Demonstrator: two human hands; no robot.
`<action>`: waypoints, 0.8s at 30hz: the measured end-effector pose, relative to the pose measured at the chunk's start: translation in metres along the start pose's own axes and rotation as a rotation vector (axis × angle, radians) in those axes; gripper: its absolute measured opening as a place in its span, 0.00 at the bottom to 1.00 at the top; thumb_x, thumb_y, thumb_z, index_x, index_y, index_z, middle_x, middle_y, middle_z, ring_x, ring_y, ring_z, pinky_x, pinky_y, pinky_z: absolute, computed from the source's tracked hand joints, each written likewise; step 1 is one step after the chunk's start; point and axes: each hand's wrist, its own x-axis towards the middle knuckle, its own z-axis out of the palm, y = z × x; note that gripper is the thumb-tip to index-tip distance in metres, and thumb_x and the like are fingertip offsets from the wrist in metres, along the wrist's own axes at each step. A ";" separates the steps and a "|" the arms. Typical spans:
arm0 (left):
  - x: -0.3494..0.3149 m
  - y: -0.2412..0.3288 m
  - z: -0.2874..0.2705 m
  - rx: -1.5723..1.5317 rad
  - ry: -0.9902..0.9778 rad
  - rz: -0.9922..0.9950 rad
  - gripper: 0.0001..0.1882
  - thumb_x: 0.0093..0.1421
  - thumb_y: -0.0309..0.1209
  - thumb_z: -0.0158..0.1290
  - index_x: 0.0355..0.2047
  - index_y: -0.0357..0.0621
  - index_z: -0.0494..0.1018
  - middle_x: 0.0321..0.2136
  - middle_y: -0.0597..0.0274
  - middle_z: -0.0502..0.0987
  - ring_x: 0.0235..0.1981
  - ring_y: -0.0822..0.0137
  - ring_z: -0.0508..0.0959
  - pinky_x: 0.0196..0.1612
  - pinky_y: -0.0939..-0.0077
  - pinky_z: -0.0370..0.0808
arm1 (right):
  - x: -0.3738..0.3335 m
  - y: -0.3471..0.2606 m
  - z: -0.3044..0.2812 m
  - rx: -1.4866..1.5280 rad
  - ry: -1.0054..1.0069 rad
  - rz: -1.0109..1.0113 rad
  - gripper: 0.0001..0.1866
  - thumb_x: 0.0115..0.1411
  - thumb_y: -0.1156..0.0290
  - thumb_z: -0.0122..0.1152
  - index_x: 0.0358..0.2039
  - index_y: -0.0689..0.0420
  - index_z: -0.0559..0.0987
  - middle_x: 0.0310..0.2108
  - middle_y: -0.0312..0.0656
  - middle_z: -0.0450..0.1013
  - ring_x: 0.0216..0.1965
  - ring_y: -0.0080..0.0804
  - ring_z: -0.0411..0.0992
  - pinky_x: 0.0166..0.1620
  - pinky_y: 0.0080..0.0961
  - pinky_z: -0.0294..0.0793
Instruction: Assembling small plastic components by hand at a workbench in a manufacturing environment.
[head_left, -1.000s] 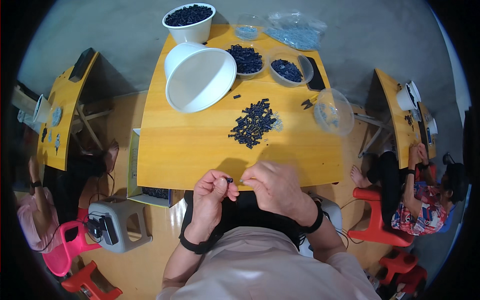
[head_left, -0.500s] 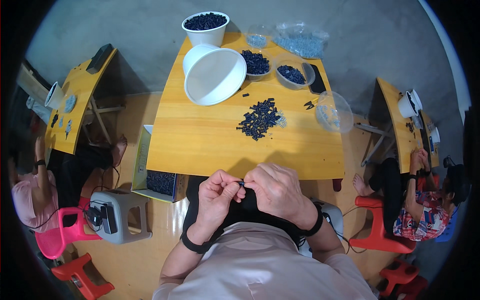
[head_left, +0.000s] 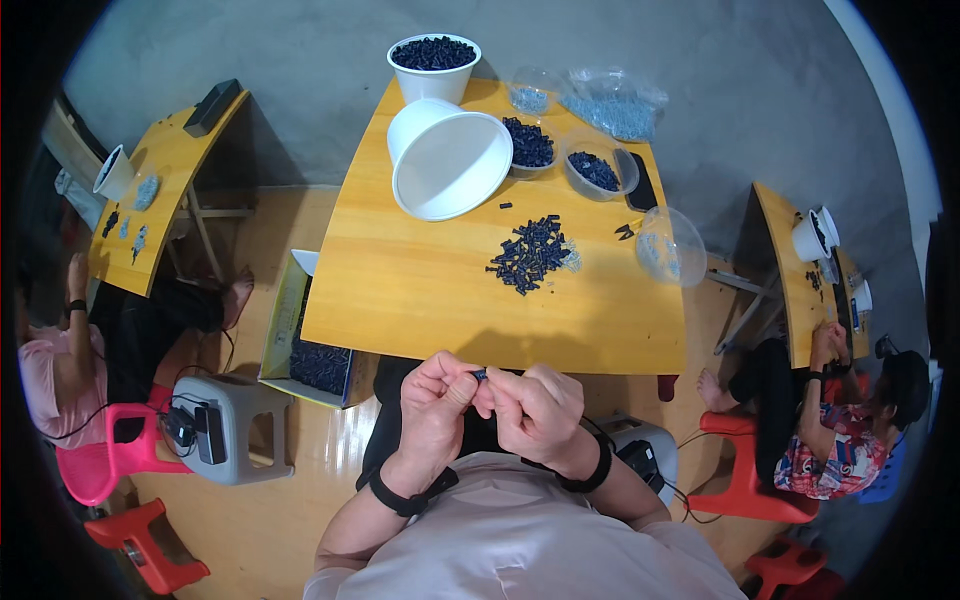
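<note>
Above my lap, just off the table's near edge, both hands meet at a small black plastic part (head_left: 481, 374). My left hand (head_left: 432, 408) pinches it between thumb and forefinger. From the other side, my right hand (head_left: 540, 408) has its fingers curled and its fingertips pressed at the same part; anything smaller between them is hidden. Farther up the table lies a loose pile of similar black parts (head_left: 526, 256), with small pale pieces (head_left: 571, 257) along its right side. A single black part (head_left: 506, 205) lies apart behind the pile.
On the wooden table (head_left: 400, 300) stand a full white bucket (head_left: 433, 85), a tipped white bucket (head_left: 450, 170), clear tubs (head_left: 600, 170), a bag of pale pieces (head_left: 615, 108), a phone (head_left: 641, 185) and yellow-black snips (head_left: 628, 230). A box of black parts (head_left: 320, 365) sits below left. Two people work at side tables.
The view has shifted slightly. My right hand has turned and its knuckles sit lower, while its fingertips stay at the black part. The left hand keeps its pinch.
</note>
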 end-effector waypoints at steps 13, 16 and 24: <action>0.030 -0.013 -0.004 0.156 -0.011 -0.046 0.03 0.56 0.17 0.48 0.28 0.36 0.70 0.22 0.58 0.75 0.22 0.73 0.74 0.26 0.82 0.72 | 0.001 0.029 0.012 0.181 -0.039 0.206 0.12 0.42 0.85 0.59 0.29 0.59 0.74 0.12 0.35 0.61 0.12 0.26 0.61 0.15 0.22 0.59; 0.033 -0.018 -0.011 0.226 0.000 -0.026 0.03 0.56 0.16 0.48 0.30 0.35 0.70 0.22 0.58 0.75 0.22 0.73 0.74 0.27 0.82 0.72 | 0.001 0.038 0.008 0.126 -0.088 0.163 0.13 0.42 0.85 0.59 0.31 0.59 0.74 0.12 0.35 0.61 0.12 0.26 0.62 0.16 0.22 0.60; 0.049 -0.020 -0.009 0.273 0.041 -0.079 0.02 0.57 0.22 0.50 0.31 0.37 0.70 0.23 0.58 0.76 0.23 0.71 0.75 0.29 0.80 0.73 | 0.015 0.042 -0.011 0.375 -0.130 0.534 0.10 0.52 0.86 0.53 0.36 0.63 0.74 0.19 0.38 0.71 0.17 0.17 0.67 0.19 0.14 0.63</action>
